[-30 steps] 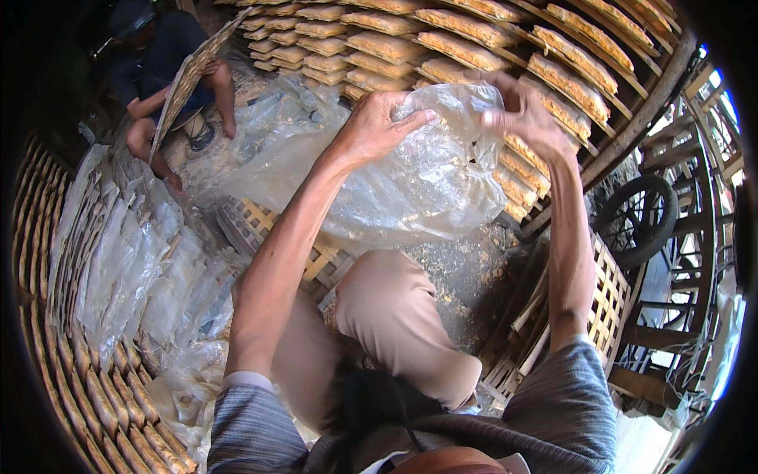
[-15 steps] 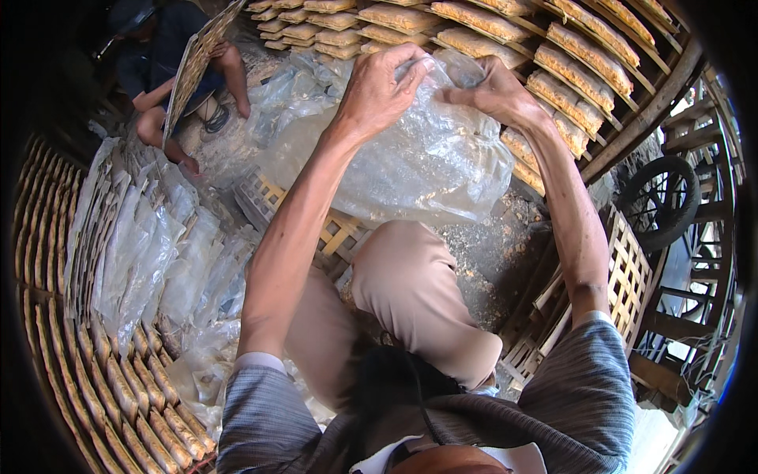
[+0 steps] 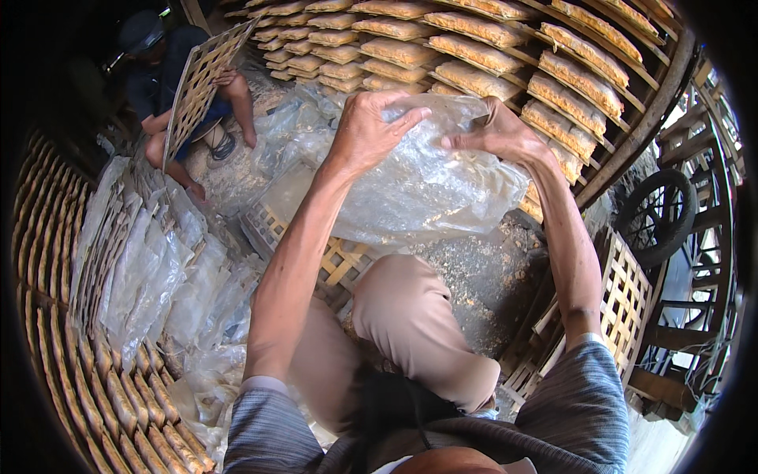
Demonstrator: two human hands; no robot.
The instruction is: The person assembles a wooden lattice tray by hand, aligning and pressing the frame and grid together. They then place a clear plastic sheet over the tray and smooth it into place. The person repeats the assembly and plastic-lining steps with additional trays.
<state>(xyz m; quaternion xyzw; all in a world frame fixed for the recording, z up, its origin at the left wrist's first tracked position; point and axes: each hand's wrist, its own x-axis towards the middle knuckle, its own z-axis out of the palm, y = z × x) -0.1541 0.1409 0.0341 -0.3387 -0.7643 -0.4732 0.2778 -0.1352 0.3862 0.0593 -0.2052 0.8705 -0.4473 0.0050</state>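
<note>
A crumpled clear plastic sheet is held up in front of me over my bent knee. My left hand grips its upper left edge with the fingers curled over the top. My right hand pinches its upper right edge, close to the left hand. The plastic sags below both hands toward a woven bamboo tray lying on the ground.
Rows of yellowish slabs on bamboo racks fill the back. More racks with plastic sheets curve along the left. Another person sits at the back left holding a bamboo tray. A wheel and wooden frames stand at the right.
Both hands have come closer together along the top edge of the plastic sheet, and the sheet has bunched up more between them.
</note>
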